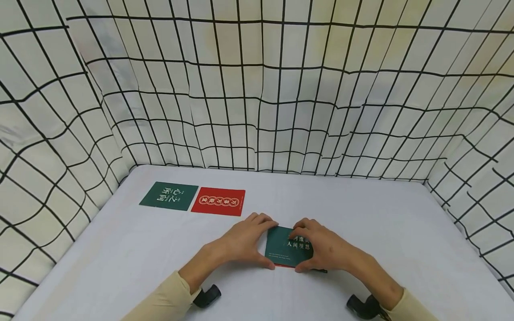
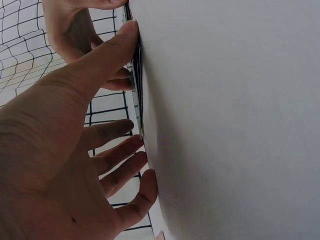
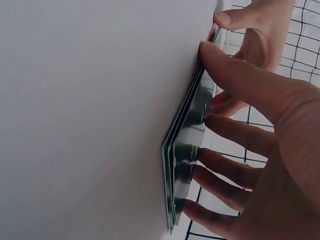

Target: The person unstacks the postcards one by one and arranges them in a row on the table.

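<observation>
A small stack of cards (image 1: 283, 249) lies on the white table in front of me, a dark green one with white lettering on top. A sliver of red shows under its near edge. My left hand (image 1: 246, 241) spans its left side, thumb at the near corner and fingertips at the far one. From the right, my right hand (image 1: 330, 246) holds it, thumb at the near edge and bent fingers over the top and far side. Several layers show along the stack's edge (image 3: 186, 112) in the right wrist view. The right hand covers part of the lettering.
Farther back on the left, a green card (image 1: 170, 196) and a red card (image 1: 218, 201) lie side by side on the white tablecloth (image 1: 361, 214). Black netting (image 1: 261, 98) over white sheeting encloses the table at the back and sides.
</observation>
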Demonstrator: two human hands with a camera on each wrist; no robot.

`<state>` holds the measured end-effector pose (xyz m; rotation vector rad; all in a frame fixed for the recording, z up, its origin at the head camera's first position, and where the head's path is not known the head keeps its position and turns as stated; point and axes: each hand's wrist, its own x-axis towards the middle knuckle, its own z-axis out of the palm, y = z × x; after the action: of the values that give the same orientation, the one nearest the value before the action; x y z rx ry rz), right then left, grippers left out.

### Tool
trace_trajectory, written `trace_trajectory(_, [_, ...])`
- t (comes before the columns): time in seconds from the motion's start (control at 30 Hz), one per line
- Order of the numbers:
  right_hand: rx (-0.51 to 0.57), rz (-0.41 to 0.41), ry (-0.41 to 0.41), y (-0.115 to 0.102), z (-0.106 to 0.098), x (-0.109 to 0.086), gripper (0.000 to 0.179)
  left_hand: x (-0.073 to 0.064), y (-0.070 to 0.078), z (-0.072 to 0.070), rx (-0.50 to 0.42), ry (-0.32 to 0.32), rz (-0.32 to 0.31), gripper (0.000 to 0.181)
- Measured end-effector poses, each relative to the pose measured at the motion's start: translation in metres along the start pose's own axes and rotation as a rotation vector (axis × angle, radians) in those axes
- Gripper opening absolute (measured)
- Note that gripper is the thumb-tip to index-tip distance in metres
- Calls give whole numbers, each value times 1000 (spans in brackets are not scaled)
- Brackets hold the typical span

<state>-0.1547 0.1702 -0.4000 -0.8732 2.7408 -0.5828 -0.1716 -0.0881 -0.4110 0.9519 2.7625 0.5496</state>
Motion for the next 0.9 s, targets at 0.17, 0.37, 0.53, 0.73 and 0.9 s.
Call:
trace_trajectory(0.17, [-10, -14, 4, 0, -1, 0, 64, 1, 1, 0, -10, 8, -3, 91])
trace_trajectory(0.37, [-8, -22, 10, 1, -1, 0, 63, 1, 2, -1, -18, 5, -9, 89])
trace_trajectory(0.53, [15, -28, 10, 2, -1, 0, 63, 0, 2, -1, -38, 8, -14, 89])
trace_trajectory(0.73, [39, -40, 28, 3, -2, 1, 61, 0, 2, -3, -60, 0, -18, 89])
trace_trajectory(0.9, [52, -42, 39, 3, -3, 1, 61, 1, 2, -3, -81, 0, -22, 87])
